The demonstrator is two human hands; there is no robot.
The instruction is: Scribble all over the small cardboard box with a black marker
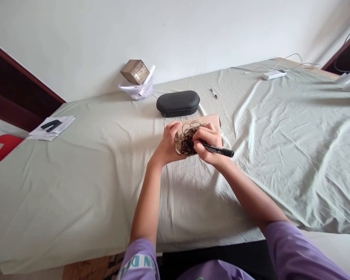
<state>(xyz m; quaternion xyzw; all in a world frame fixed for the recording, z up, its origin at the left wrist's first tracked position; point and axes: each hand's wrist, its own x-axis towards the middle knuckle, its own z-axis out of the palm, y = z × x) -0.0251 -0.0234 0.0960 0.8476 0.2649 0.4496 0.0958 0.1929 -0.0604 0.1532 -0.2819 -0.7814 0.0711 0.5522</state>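
Note:
A brown cardboard box (211, 119) lies on the cloth in front of me, its top covered with dense black scribbled loops. My left hand (169, 144) is wrapped round the box's left end, thumb near the upper edge. In my right hand (207, 143) I grip a black marker pen (218, 150), whose rear end points right. The marker's tip is over the scribbles, partly hidden by my fingers. Just beyond the box sits a black zip case (177, 102), closed.
A pale cloth (99, 186) with wrinkles covers the table. Behind stand a plastic basket (138, 91) with a taped box (135, 71) on it, a small pen-like item (214, 93) and a power strip (274, 74). At left are papers (54, 130) with a black stapler (51, 125).

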